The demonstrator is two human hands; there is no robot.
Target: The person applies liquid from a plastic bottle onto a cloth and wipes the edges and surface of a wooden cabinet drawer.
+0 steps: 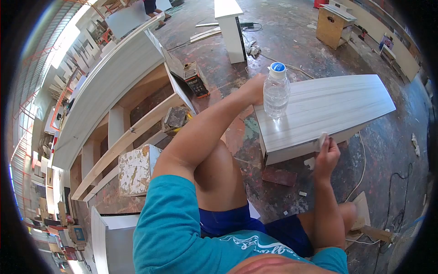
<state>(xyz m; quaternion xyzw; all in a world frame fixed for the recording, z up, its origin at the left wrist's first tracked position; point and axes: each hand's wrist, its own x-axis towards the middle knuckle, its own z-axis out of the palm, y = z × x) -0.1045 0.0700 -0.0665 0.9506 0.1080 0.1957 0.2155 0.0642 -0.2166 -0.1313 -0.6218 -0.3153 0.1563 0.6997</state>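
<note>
A long box-like cabinet piece with a white wood-grain face lies on the floor before me. A clear plastic bottle with a blue cap stands upright on it, near its left end. My left hand is at the far left corner of the piece, behind the bottle; its fingers are hidden. At the near edge, my right hand is closed, pinching a small whitish pad against the side. Whether the pad is cloth or paper I cannot tell.
To the left lies a large curved wooden frame. Beside it are a tin can and a paint-stained block. A white panel unit stands ahead, a wooden cabinet at upper right. Cables cross the floor.
</note>
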